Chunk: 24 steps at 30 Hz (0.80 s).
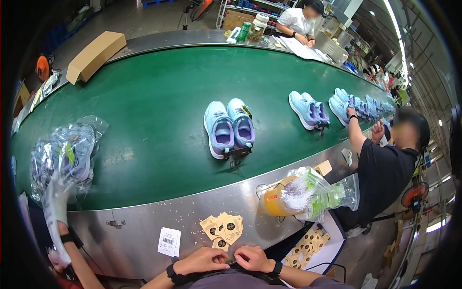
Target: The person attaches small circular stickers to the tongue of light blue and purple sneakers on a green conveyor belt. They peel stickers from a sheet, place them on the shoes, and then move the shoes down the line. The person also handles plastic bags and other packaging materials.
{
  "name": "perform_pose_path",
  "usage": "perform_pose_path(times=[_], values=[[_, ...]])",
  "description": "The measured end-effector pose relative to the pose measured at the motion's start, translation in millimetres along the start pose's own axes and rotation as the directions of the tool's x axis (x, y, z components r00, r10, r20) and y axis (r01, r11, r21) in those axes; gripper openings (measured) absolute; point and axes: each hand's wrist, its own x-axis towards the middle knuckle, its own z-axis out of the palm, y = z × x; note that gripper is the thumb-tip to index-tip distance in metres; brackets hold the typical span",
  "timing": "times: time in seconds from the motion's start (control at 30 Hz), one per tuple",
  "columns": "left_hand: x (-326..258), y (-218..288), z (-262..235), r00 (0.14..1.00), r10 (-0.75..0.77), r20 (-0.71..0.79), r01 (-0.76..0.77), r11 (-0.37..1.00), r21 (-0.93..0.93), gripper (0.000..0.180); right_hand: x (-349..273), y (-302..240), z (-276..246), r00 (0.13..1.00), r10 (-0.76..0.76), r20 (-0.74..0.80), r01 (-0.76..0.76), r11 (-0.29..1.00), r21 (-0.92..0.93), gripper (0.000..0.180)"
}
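Note:
My left hand (208, 260) and my right hand (253, 259) are close together at the near edge of the metal ledge, low in the picture. The fingers of both are curled, and whatever they may pinch is too small or hidden. Just beyond them lies a loose heap of tan paper tags (222, 228) with dark round prints. White barcode labels (168, 242) lie in a small stack to the left of the tags. Ahead on the green belt stands a pair of light blue sneakers (220, 126) with purple linings, with a dark strap at the heels and a tag attached.
More sneakers (308, 110) line the green conveyor belt (159, 96) to the right, where a co-worker (385, 168) touches one. At left, another person's arm (79, 262) reaches toward plastic-bagged sneakers (67, 151). A yellow tub with plastic bags (278, 200) stands on the ledge.

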Motion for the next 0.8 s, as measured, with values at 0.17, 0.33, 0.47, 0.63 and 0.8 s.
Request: perform_pose_path(times=[0.17, 0.33, 0.47, 0.63, 0.8], values=[[-0.4, 3.5, -1.5, 1.0, -0.005, 0.0, 0.005, 1.0, -0.016, 0.032, -0.8, 1.5, 0.7, 1.0, -0.005, -0.005, 0.005, 1.0, -0.003, 0.007], [0.2, 3.1, -2.0, 1.0, -0.007, 0.0, 0.007, 1.0, -0.005, 0.032, -0.8, 2.1, 1.2, 1.0, -0.005, -0.003, 0.005, 1.0, -0.011, 0.007], [0.2, 2.1, -1.6, 1.0, -0.01, -0.001, 0.01, 1.0, 0.001, 0.032, -1.7, 3.9, 2.3, 1.0, -0.016, -0.009, 0.016, 1.0, -0.015, 0.006], [2.6, 3.7, -1.4, 1.0, 0.0, -0.003, 0.0, 1.0, 0.003, 0.032, -1.2, 3.6, 1.6, 0.999, -0.016, -0.028, 0.016, 1.0, -0.008, 0.006], [2.8, 0.0, 0.0, 1.0, 0.019, -0.02, -0.019, 1.0, 0.007, 0.033, -2.3, 5.7, 2.8, 0.999, -0.011, -0.032, 0.011, 1.0, -0.011, 0.005]])
